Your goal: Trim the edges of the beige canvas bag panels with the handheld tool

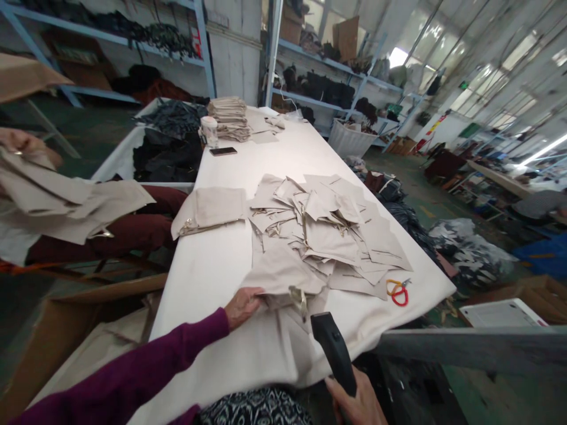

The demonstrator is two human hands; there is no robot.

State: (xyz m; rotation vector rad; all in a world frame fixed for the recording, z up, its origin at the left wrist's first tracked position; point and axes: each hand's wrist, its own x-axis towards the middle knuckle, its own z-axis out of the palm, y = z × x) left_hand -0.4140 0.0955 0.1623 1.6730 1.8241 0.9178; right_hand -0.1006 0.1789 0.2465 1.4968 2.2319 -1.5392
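Observation:
My left hand (243, 306) grips the near edge of a beige fabric piece (283, 271) at the front of the table. A metallic-looking bit (298, 301), blurred, hangs from that piece's edge. My right hand (361, 398) is wrapped round a black electric hair clipper (333, 348), its head pointing up toward the cloth but apart from it. Beyond them lies a loose heap of beige fabric pieces (332, 236) with dark slits and brassy zipper parts. Scissors (399, 291) with orange and red handles rest right of the heap.
On the white table (274, 156) are a folded beige stack (210, 206), a taller stack (228, 118), a phone (223, 151) and a cup (209, 131). At left, a co-worker's hand (31, 144) holds beige pieces. A cardboard box (53, 330) stands below left; dark bundles lie right.

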